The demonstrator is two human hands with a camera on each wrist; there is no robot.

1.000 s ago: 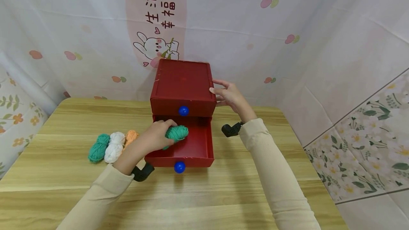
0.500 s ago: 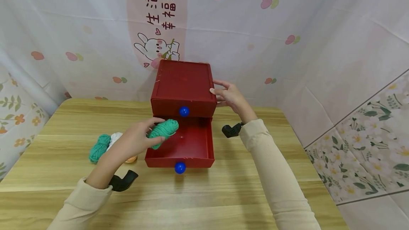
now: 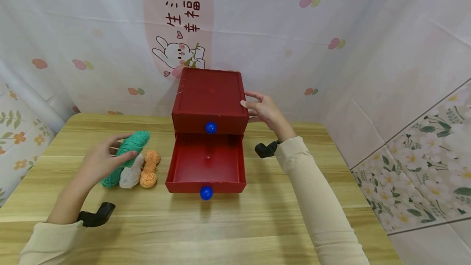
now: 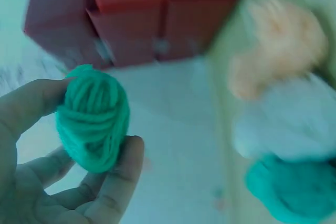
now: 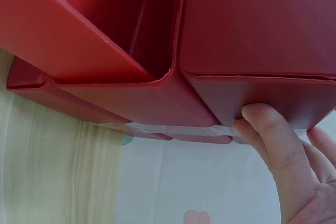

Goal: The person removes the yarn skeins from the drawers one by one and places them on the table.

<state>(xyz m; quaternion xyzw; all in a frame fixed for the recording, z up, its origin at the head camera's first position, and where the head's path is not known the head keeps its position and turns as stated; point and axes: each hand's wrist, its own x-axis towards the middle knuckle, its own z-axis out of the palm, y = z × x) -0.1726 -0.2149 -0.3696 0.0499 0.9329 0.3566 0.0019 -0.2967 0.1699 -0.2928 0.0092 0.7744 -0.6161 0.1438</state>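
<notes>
My left hand (image 3: 98, 159) pinches a green skein of yarn (image 3: 135, 141) between thumb and fingers, held over the left side of the table. In the head view it overlaps a second green skein (image 3: 110, 180) and a white skein (image 3: 129, 176); an orange skein (image 3: 149, 170) lies beside them. My right hand (image 3: 266, 111) rests against the right side of the red drawer cabinet (image 3: 211, 93), with fairly straight fingers. Below the upper drawer, a lower drawer (image 3: 191, 187) is pulled out, with nothing inside it.
Both drawers have round blue knobs, the upper one (image 3: 211, 127) and the lower one (image 3: 206, 193). Behind the wooden table (image 3: 235, 232) hangs a printed curtain (image 3: 279, 44). Black wrist-worn devices (image 3: 97, 214) sit on each arm.
My left hand has lifted the green skein out of the lower drawer and carried it left, over the other skeins. My right hand has stayed on the cabinet.
</notes>
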